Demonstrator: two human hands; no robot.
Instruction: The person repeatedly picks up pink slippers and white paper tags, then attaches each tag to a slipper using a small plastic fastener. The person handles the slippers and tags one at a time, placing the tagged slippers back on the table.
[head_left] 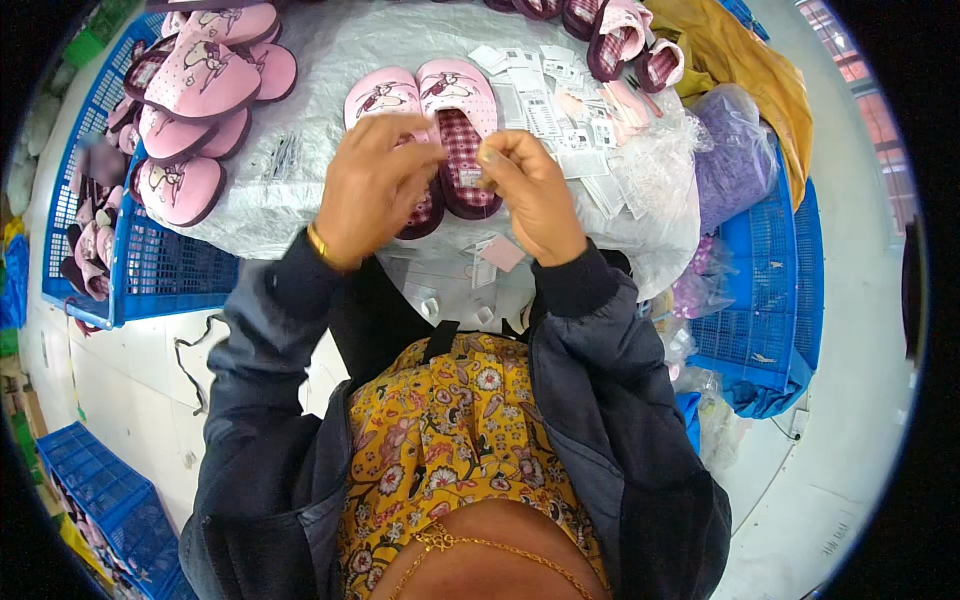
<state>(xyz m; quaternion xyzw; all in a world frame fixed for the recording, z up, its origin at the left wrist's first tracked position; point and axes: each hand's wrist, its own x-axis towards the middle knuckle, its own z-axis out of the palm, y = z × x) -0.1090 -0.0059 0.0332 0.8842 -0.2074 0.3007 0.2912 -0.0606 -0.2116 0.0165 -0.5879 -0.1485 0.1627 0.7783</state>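
Note:
A pair of pink slippers with a printed cartoon figure and checked dark red insoles lies on the covered table, toes away from me; these are the left slipper and the right slipper. My left hand is over the left slipper, its fingers bent together and a little blurred. Close to the right slipper's heel edge, my right hand pinches thumb against forefinger. Whatever either hand holds is too small or hidden to name. A small pale label shows on the right insole.
Loose white paper tags lie right of the pair, beside clear plastic bags. More pink slippers are stacked at the left. Blue crates flank the table, with a purple bag and brown cloth at right.

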